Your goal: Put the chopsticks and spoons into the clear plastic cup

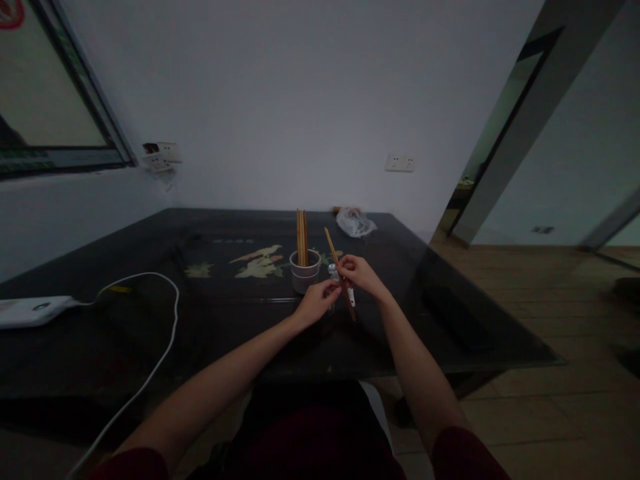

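My right hand is closed around a long wooden chopstick that slants up and to the left. My left hand meets it from the left, fingertips pinched at the stick's middle. A small white object shows just below my right hand, too dim to name. Right behind my hands a small pale cup stands on the dark table and holds several upright chopsticks.
A crumpled clear plastic bag lies at the table's far edge. A white power strip with a white cable sits at the left. Wall sockets are behind; wooden floor and a doorway lie to the right.
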